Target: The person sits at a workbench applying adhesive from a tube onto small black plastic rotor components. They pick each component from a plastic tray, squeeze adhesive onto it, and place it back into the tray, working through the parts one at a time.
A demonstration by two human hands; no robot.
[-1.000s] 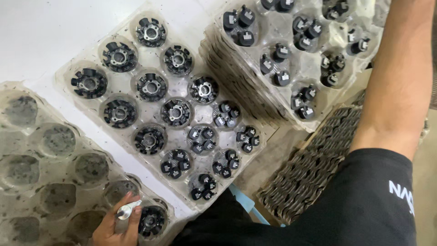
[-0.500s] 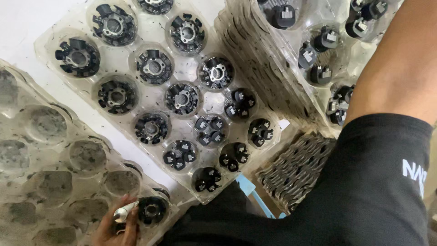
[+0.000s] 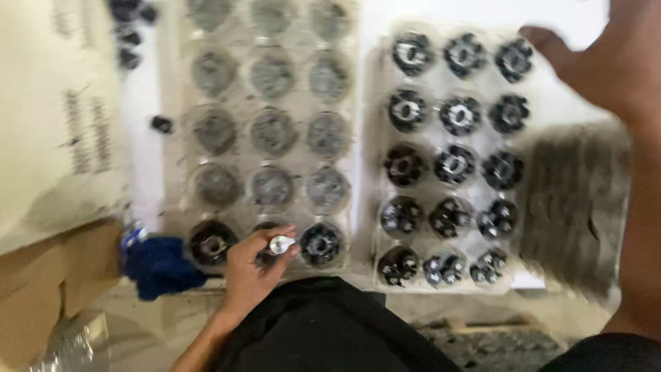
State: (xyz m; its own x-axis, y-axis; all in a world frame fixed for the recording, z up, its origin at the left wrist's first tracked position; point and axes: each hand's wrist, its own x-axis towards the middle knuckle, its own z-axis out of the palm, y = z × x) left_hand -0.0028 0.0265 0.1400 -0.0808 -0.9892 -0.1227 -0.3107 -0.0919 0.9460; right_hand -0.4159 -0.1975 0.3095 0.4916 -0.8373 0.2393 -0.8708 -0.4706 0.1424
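The left hand (image 3: 253, 269) pinches a small silvery part (image 3: 280, 244) between its fingertips, right over the near row of the left clear tray (image 3: 172, 138). Beside it sit two round black parts (image 3: 321, 244) with pale centres (the middle pocket is hidden under the hand). The right hand (image 3: 606, 62) hangs spread over the far corner of the right tray (image 3: 375, 138), cut off by the edge. Everything is motion-blurred, so the tray's grey pockets are hard to read.

I see the part-filled tray (image 3: 268, 138) left of the full tray (image 3: 451, 165); a tray stack (image 3: 575, 207) sits right; cardboard boxes (image 3: 48, 275) far left.
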